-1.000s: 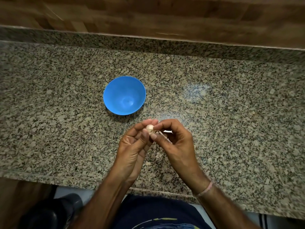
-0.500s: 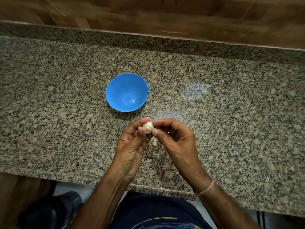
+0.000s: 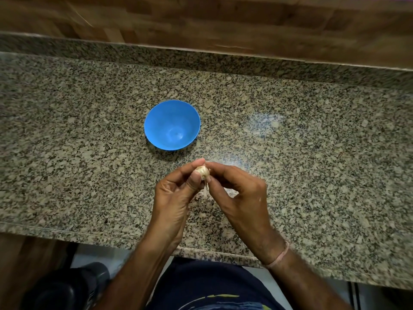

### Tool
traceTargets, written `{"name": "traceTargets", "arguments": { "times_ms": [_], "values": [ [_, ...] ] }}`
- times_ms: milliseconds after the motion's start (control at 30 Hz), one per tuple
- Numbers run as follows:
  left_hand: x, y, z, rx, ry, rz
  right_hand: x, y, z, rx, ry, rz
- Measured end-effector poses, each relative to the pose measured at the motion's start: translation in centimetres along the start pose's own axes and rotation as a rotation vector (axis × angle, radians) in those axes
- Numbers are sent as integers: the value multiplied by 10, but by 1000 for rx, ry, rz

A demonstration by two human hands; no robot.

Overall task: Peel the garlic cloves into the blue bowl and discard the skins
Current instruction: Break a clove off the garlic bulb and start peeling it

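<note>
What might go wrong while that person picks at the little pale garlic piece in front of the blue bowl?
1. The small pale garlic piece is pinched only by fingertips of the left hand and right hand, short of the round blue plastic bowl. A slip would likely drop it on the speckled granite countertop.
2. A strip of papery skin dangles beneath it and may fall onto the counter instead of being discarded.

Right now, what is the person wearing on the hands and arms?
The left hand and right hand are bare: no gloves. No sleeves cover the forearms. A thin pinkish band circles the right wrist.
</note>
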State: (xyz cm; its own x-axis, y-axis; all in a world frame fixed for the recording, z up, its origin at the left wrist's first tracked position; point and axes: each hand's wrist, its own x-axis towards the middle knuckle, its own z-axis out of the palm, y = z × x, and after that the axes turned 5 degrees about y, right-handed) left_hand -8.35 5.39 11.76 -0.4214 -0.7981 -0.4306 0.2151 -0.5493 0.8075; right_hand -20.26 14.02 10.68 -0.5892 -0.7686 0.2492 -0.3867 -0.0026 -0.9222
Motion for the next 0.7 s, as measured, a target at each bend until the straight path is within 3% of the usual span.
{"name": "traceTargets", "arguments": {
  "times_ms": [367,700],
  "values": [
    [-7,-4,-7,98,39,85,-7,2,4,-243,-26,-182],
    [-7,-14,-16,47,40,69,-8,0,14,-227,-5,-133]
  ]
}}
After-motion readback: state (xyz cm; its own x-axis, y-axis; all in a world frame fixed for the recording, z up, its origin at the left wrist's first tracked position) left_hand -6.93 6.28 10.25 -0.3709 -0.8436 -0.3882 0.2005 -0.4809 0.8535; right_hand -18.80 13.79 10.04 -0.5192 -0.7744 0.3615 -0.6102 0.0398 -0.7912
